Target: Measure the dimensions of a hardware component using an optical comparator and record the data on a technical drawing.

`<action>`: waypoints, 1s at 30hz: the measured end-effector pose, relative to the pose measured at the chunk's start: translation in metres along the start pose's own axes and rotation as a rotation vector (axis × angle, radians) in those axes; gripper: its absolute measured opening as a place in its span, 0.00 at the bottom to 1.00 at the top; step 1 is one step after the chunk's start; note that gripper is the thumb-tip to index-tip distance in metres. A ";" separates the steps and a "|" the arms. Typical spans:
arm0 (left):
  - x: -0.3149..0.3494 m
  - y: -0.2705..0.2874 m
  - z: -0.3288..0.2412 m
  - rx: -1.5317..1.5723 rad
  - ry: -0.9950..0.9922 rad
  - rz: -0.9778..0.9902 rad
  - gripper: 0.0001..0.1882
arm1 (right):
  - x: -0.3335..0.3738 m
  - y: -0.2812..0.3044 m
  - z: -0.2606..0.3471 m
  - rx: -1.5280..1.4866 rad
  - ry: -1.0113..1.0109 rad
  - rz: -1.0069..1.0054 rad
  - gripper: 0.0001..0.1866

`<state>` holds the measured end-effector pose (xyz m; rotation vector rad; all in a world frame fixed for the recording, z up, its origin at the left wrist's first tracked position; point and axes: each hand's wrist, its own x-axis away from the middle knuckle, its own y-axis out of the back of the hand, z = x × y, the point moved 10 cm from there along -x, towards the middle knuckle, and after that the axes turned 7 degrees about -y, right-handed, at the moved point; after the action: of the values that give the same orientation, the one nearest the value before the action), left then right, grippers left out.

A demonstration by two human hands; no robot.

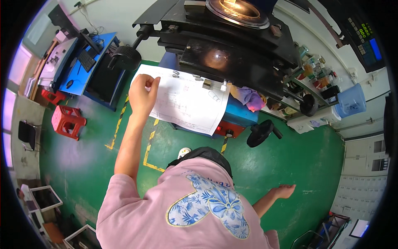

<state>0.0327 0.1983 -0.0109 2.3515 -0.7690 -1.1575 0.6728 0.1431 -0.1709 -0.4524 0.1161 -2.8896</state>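
My left hand (143,92) is over the left edge of a large white sheet with a technical drawing (178,101). Its fingers curl in toward the thumb; anything between them is too small or hidden to make out. Low on the right, away from the machine, hangs my right hand (285,191), fingers bent inward and their grip hidden. Small dark parts (175,74) and a little metal block (207,84) lie along the sheet's far edge. Above them stands a black machine stage (232,56) with a round, lit glass plate (237,13).
A black knurled handwheel (127,57) juts out left of the stage, another knob (309,105) right. A black hand crank (264,133) stands beside the blue base (242,112) and a purple cloth (250,98). A digital readout (365,37) hangs upper right. Red stools (69,120) stand left.
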 end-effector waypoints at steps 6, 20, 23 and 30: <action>0.011 -0.012 -0.023 0.057 -0.180 0.068 0.04 | 0.193 -0.146 0.047 0.216 0.662 1.020 0.05; 0.012 -0.098 -0.099 -0.092 -0.695 0.259 0.06 | 0.431 -0.253 0.002 0.520 1.444 1.459 0.15; 0.011 -0.100 -0.094 -0.077 -0.654 0.247 0.07 | 0.428 -0.259 -0.005 0.548 1.420 1.431 0.15; 0.005 -0.099 -0.097 -0.094 -0.676 0.253 0.07 | 0.425 -0.263 -0.006 0.511 1.425 1.409 0.13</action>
<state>0.1428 0.2818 -0.0146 1.7069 -1.1526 -1.8381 0.2233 0.3046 -0.0228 1.2520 -0.0796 -1.2287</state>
